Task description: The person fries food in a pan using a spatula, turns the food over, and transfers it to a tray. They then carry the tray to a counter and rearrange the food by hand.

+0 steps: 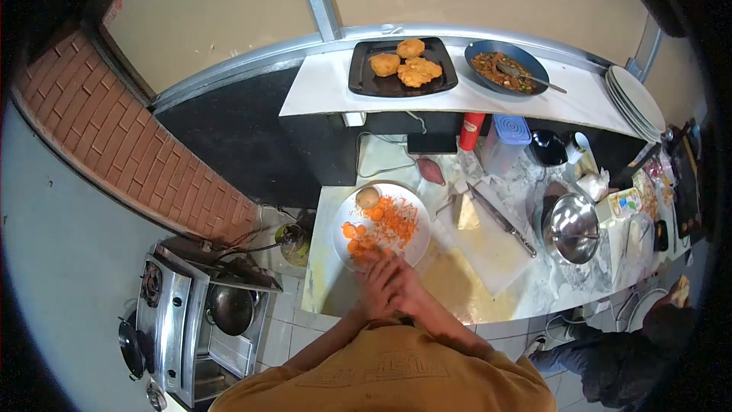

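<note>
Both hands meet over the near rim of a white plate [345, 217] on the counter. My left hand [377, 284] and my right hand [406, 288] are the two touching hands, their fingers close together and blurred. Whether anything is between them cannot be made out. Shredded carrot [398, 217], orange carrot pieces [350, 230] and a round brown item [367, 197] lie on the plate. To its right, a white cutting board [488, 259] bears a knife [503, 225] and a pale yellow wedge [466, 214].
A shelf [320, 91] holds a black tray [366, 88] of fried pieces, a pan of food [476, 49] and stacked plates [634, 99]. A metal bowl [573, 229] stands right. A stove [164, 313] is lower left; another person [610, 358] is lower right.
</note>
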The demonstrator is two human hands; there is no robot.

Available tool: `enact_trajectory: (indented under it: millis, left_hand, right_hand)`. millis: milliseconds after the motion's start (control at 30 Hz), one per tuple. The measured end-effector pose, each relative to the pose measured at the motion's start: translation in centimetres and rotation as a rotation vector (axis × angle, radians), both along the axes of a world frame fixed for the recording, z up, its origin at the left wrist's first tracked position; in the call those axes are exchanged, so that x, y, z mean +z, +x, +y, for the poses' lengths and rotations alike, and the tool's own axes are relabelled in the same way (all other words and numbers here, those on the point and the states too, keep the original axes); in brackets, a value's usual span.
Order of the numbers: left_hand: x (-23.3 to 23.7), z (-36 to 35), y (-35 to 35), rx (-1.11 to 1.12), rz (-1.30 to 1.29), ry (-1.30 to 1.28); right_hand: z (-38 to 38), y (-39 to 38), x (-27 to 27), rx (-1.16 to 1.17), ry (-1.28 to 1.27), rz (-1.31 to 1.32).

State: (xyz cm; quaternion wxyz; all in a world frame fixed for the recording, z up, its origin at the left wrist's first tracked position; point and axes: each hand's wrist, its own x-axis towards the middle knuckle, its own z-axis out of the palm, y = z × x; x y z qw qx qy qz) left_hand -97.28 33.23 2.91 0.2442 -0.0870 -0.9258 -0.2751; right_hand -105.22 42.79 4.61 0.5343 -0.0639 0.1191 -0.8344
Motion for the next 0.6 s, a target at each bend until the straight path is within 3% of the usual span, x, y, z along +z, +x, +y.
enact_trajectory:
  millis: [133, 200, 233, 300, 333, 367, 433, 467, 500, 567, 600]
  left_hand:
    - [1.5, -4.1, 2.5, 0.175, -0.155, 0.022]
    - [-0.6, -5.7, 4.3, 0.349, -0.393, 1.062]
    - [0.4, -6.0, 5.2, 0.335, -0.395, 1.07]
    - [3.1, -6.2, 6.8, 0.211, -0.479, 2.156]
    - [3.2, -5.6, 7.6, 0.196, -0.452, 2.191]
    - [3.9, -4.5, 8.0, 0.198, -0.463, 2.187]
    - [4.8, -1.7, 8.9, -0.21, -0.197, 2.016]
    - [4.2, -1.3, 9.4, -0.034, -0.193, 1.923]
    - [4.0, -1.3, 10.8, -0.042, -0.215, 1.933]
    - [8.6, -1.7, 12.8, 0.061, -0.389, 1.846]
    - [7.0, -2.3, 14.7, 0.049, -0.463, 1.749]
  right_hand:
    - [1.4, -0.1, 3.1, 0.133, 0.298, -0.082]
    - [2.1, 1.3, 6.7, -0.033, 0.258, 0.287]
    - [1.9, 2.2, 7.1, -0.042, 0.27, 0.292]
    - [0.5, 4.4, 7.7, -0.272, 0.42, 1.041]
    - [-0.4, 5.6, 8.4, -0.36, 0.424, 1.241]
    - [-1.3, 7.0, 7.8, -0.367, 0.427, 1.234]
    - [-3.3, 9.4, 4.2, -0.401, 0.428, 1.879]
    - [-3.8, 9.7, 2.7, -0.434, 0.266, 1.779]
    - [-3.4, 10.3, 1.3, -0.436, 0.291, 1.775]
    - [-3.1, 10.1, 0.9, -0.493, 0.599, 1.86]
    - [-3.0, 10.0, -1.4, -0.686, 0.635, 1.825]
